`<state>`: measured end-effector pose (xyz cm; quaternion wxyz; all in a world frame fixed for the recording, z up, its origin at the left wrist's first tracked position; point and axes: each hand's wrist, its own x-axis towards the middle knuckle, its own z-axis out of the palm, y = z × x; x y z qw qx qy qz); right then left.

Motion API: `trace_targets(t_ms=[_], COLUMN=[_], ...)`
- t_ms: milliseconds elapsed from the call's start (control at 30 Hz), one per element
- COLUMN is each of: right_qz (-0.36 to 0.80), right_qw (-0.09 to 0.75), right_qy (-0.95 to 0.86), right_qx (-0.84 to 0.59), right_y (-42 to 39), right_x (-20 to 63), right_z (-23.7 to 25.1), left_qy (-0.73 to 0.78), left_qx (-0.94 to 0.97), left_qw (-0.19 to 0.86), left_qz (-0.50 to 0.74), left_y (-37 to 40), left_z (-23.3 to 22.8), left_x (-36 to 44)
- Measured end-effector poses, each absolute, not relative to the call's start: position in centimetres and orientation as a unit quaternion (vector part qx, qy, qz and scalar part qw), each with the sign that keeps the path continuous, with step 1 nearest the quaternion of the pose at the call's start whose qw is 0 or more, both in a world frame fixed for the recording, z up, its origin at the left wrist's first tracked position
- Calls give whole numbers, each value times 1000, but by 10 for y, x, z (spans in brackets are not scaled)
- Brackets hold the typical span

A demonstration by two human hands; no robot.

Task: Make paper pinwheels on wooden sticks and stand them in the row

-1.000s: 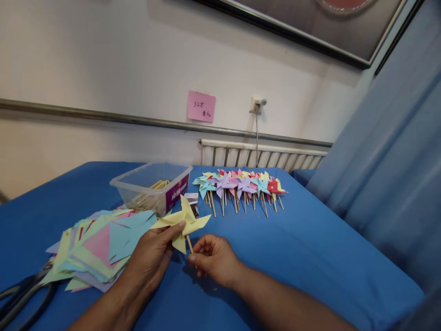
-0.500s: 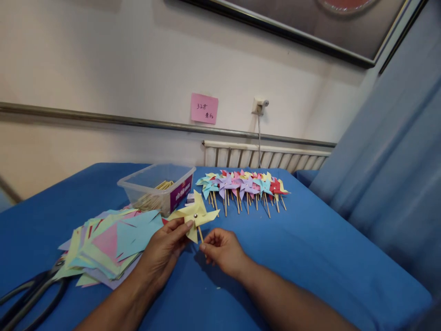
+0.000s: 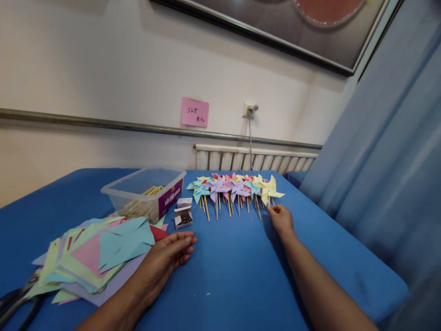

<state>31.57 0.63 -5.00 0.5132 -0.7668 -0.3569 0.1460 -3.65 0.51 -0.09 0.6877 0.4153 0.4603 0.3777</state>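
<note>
A yellow paper pinwheel [image 3: 269,189] stands over the right end of a group of finished pinwheels [image 3: 223,188], and my right hand [image 3: 280,218] pinches its wooden stick low down. My left hand [image 3: 172,250] hovers beside the pile of cut paper sheets [image 3: 127,243], its fingers loosely extended with nothing visible in them. Just beyond its fingertips is a small opened box of metal pins [image 3: 183,218], with a second small box [image 3: 184,202] behind it.
A clear plastic tub [image 3: 144,181] of wooden sticks stands at the back left. Black-handled scissors [image 3: 20,296] lie partly under the paper at the left. The blue-covered table [image 3: 220,276] meets a wall with a radiator [image 3: 255,158]; a blue curtain [image 3: 372,151] hangs at the right.
My left hand has let go of the yellow pinwheel. My right hand has carried it right and away from me to the pinwheel group. The view has shifted slightly, uncovering the pin box.
</note>
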Motion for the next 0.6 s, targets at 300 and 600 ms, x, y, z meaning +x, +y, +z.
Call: trace_targets(t_ms=[300,600], right_qz=[91,87], right_qw=[363,286], right_qy=[-332,-334], right_qx=[-866,-894], right_y=[21,20], right_x=[357,362], right_z=[-60,-57], left_qy=[479,486], left_qx=[423,430], left_qw=[679,679], left_qz=[361,343], left_y=[7,13], left_z=[3,-6], left_x=[-34,-36])
